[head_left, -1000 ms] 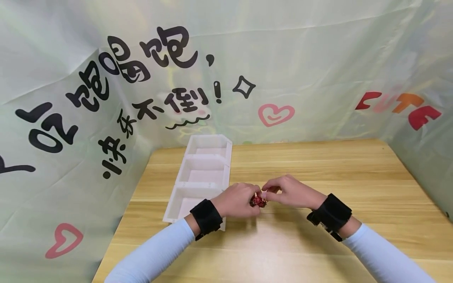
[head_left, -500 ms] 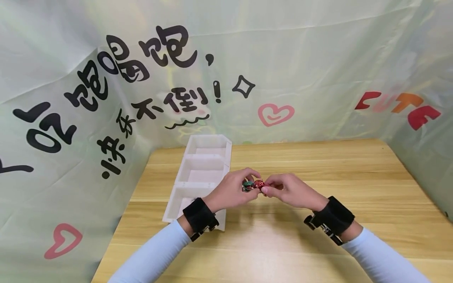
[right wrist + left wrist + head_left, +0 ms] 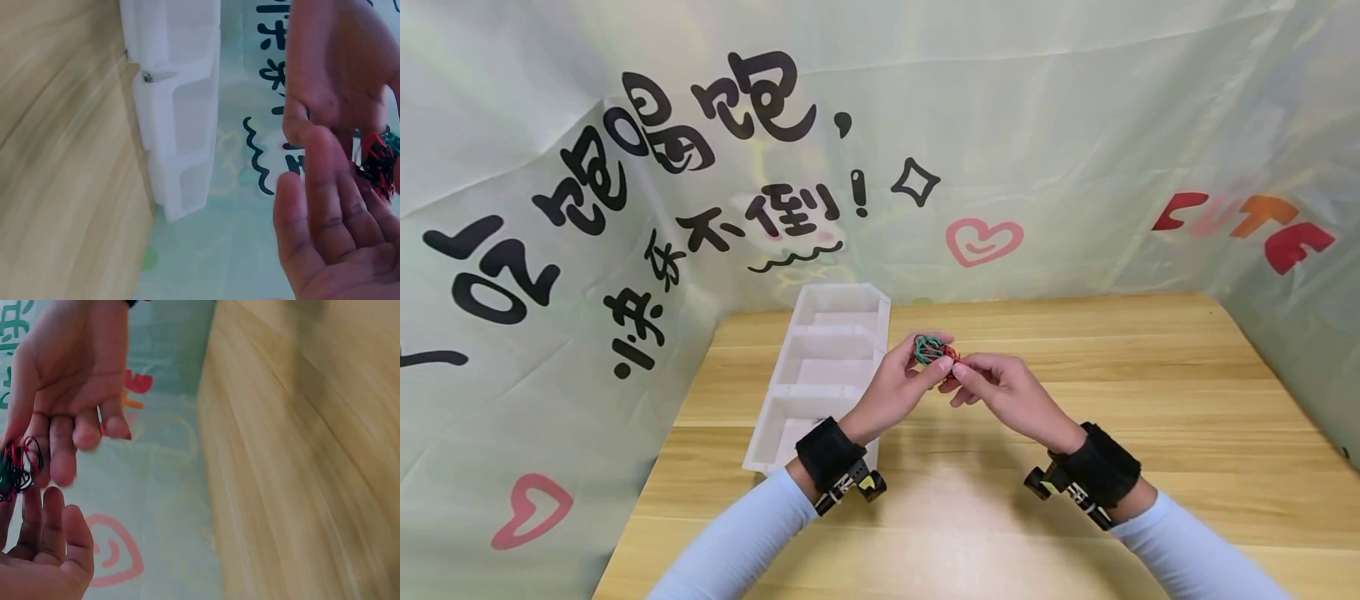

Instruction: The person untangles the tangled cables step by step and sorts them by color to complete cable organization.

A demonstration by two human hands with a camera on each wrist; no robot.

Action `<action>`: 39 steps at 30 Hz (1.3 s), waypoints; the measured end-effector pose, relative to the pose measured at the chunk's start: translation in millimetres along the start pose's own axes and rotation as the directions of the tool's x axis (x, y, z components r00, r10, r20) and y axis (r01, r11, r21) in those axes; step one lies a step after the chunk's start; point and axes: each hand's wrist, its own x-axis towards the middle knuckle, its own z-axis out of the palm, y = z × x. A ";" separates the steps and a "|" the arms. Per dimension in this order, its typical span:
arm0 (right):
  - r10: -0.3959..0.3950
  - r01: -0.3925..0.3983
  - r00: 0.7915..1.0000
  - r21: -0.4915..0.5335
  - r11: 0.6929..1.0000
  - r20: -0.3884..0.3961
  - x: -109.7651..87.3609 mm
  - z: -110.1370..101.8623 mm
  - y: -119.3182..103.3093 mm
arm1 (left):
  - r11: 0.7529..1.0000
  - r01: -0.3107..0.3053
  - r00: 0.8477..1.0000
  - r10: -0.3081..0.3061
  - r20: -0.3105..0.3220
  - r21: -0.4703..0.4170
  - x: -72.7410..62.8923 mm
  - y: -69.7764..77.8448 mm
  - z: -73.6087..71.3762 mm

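"Gripped how, head view?"
"Left hand and right hand both pinch the wires, the bulk on the left's side."
"Left wrist?"
"Wires between the hands, at the edge."
"Right wrist?"
"Between them too."

The desk has a light yellow-brown wood-grain top with seams running across it and a pale sheen towards the front; on its left side sits a white tray with three compartments in a row, reaching back near the far edge
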 end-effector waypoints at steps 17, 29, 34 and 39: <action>-0.227 0.170 0.954 -0.274 0.947 -0.194 13.9 5.6 -27.7 | 0.997 -0.006 1.000 0.007 0.024 -0.074 -3.0 12.4 9.4; -0.201 0.197 0.962 -0.040 0.980 -0.183 10.6 -1.6 -29.2 | 0.990 -0.103 0.995 0.103 0.007 0.098 -0.5 15.8 7.1; -0.280 0.288 0.912 -0.019 0.958 -0.299 7.8 -4.5 -27.6 | 0.994 -0.066 0.995 0.071 -0.065 0.086 0.5 17.2 1.3; -0.247 0.308 0.865 0.074 0.948 -0.437 7.5 -2.1 -25.0 | 1.000 0.010 0.995 -0.010 -0.100 -0.003 0.2 17.4 -1.5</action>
